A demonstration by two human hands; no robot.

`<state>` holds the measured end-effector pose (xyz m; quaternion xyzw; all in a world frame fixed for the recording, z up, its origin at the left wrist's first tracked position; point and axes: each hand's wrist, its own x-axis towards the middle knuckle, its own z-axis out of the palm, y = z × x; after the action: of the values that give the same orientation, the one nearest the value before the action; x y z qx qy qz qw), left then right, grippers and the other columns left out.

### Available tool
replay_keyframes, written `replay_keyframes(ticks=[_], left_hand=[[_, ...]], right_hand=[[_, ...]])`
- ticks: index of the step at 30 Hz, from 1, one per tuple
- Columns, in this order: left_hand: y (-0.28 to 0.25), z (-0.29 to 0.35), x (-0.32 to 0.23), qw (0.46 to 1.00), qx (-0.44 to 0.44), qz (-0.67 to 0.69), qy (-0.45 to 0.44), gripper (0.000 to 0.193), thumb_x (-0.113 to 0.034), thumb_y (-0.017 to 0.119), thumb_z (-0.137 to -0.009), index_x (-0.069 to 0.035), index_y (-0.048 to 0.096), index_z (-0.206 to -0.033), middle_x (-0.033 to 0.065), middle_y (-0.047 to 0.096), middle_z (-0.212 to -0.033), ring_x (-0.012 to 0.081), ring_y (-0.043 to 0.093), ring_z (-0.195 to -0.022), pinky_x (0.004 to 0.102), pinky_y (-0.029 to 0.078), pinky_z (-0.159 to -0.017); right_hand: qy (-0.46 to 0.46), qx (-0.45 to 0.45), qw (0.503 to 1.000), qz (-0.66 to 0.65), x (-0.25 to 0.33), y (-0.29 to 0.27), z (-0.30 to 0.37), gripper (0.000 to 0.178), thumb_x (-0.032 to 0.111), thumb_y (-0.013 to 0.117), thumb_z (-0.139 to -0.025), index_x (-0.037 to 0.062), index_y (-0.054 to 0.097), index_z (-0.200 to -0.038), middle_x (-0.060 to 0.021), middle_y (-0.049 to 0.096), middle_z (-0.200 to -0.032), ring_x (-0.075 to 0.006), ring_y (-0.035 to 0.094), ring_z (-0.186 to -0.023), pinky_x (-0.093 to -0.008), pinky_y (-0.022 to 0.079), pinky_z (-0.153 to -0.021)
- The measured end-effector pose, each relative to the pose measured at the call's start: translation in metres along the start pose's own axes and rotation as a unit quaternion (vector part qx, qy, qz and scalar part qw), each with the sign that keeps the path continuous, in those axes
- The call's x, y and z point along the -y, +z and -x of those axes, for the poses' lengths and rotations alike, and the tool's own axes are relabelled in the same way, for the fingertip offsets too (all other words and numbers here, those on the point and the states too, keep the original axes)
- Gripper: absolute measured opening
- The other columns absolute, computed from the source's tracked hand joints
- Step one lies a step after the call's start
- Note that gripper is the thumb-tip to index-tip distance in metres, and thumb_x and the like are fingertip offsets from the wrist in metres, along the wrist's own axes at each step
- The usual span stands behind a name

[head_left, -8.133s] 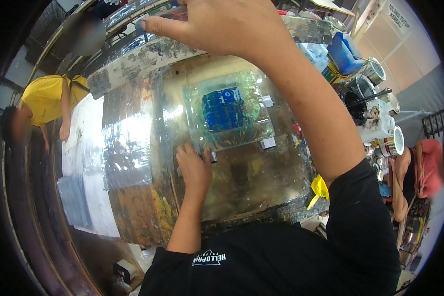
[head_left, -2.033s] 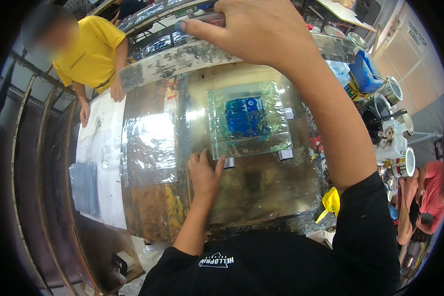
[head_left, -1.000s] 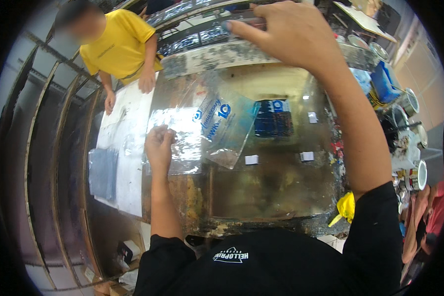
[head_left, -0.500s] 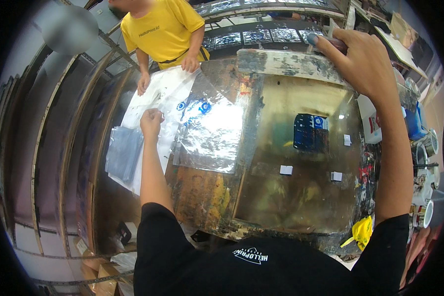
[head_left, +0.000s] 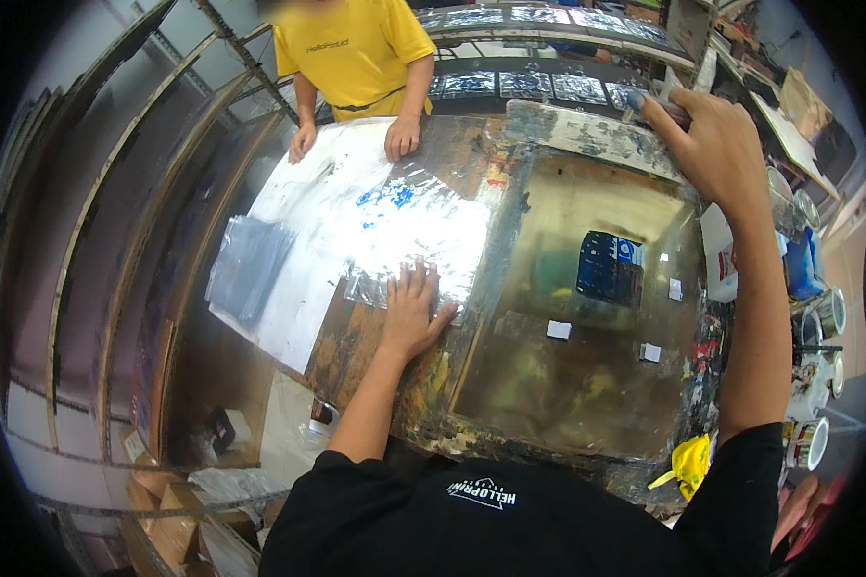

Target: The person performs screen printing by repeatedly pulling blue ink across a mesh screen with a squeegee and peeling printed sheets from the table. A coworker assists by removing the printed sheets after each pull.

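Observation:
My left hand [head_left: 413, 313] lies flat, fingers spread, on the near edge of a shiny clear plastic sheet [head_left: 452, 231]. Blue printed marks [head_left: 385, 196] show near its far end. My right hand [head_left: 710, 139] is closed around a reddish-brown handle [head_left: 678, 115] at the far right corner of a screen-printing frame [head_left: 587, 127]; what the handle belongs to is mostly hidden. In the frame's yellow-brown mesh [head_left: 539, 394] is a dark blue inked patch [head_left: 606, 272]. Across the table, a co-worker's hand [head_left: 402, 139] rests by the sheet's far edge.
A stack of clear bags [head_left: 248, 267] lies on a white sheet [head_left: 293, 197] at the left. White tabs [head_left: 559, 330] dot the mesh. Ink cans [head_left: 810, 442] line the right edge, and a yellow rag [head_left: 685, 465] lies at the near right corner. Shelving [head_left: 125, 250] stands left.
My left hand has gone from pinched fingers over the white sheet to lying flat on the plastic, farther right and nearer. The co-worker's hand has come nearer. My right hand keeps its grip.

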<state>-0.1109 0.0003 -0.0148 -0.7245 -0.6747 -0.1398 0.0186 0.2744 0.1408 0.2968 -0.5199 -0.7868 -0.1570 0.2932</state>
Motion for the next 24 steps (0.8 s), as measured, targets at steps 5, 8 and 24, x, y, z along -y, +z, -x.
replay_keyframes(ticks=[5, 8, 24], left_hand=[[0.0093, 0.0013, 0.0037, 0.998, 0.061, -0.004, -0.017, 0.084, -0.070, 0.040, -0.106, -0.012, 0.035, -0.166, 0.0204, 0.026, -0.174, 0.0436, 0.020, -0.161, 0.0628, 0.007, -0.130], [0.0116, 0.0020, 0.0059, 0.998, 0.055, 0.009, -0.017, 0.084, -0.070, 0.040, -0.106, -0.012, 0.035, -0.166, 0.0199, 0.026, -0.174, 0.0436, 0.020, -0.161, 0.0627, 0.007, -0.130], [0.0057, 0.0032, 0.0004, 0.999, 0.036, 0.026, -0.019, 0.084, -0.068, 0.047, -0.104, -0.011, 0.039, -0.165, 0.0198, 0.028, -0.174, 0.0415, 0.020, -0.162, 0.0595, 0.008, -0.131]], right_hand=[[0.006, 0.011, 1.000, -0.003, 0.0030, -0.0026, 0.0019, 0.068, 0.060, 0.059, -0.099, -0.0034, 0.073, -0.080, -0.0247, 0.070, -0.079, -0.0437, 0.069, -0.080, -0.0510, 0.052, -0.077], [0.007, 0.008, 1.000, -0.004, 0.0038, -0.0032, 0.0030, 0.066, 0.059, 0.060, -0.098, -0.0030, 0.072, -0.078, -0.0243, 0.070, -0.078, -0.0435, 0.069, -0.078, -0.0512, 0.052, -0.076], [0.018, 0.019, 1.000, -0.002, 0.0097, -0.0072, 0.0053, 0.059, 0.055, 0.062, -0.099, -0.0004, 0.071, -0.081, -0.0210, 0.071, -0.083, -0.0406, 0.068, -0.084, -0.0488, 0.042, -0.079]])
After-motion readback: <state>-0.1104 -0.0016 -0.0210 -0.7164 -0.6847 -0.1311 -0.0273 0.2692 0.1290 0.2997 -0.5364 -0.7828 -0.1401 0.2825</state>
